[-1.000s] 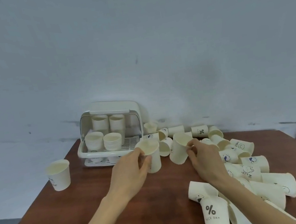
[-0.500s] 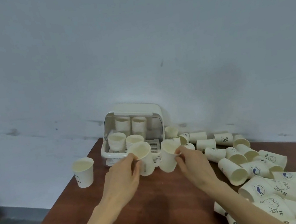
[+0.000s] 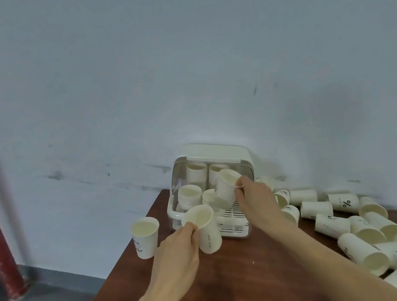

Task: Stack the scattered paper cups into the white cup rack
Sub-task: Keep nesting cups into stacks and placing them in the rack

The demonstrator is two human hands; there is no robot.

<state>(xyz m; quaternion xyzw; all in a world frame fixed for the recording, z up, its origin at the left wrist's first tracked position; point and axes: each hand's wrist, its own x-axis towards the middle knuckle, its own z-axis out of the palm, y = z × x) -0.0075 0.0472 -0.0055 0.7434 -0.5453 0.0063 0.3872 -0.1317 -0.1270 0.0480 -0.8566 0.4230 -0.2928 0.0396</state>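
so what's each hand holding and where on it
Left hand pinches a paper cup at its rim. Right hand pinches another cup at its rim, over the white rack.

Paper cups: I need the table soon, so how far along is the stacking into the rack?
Partly done. The white cup rack already holds four stacks. In hand: the right hand holds one cup over the rack, and the left hand grips another in front of it. Left: a lone upright cup and the large pile of scattered cups on the table.
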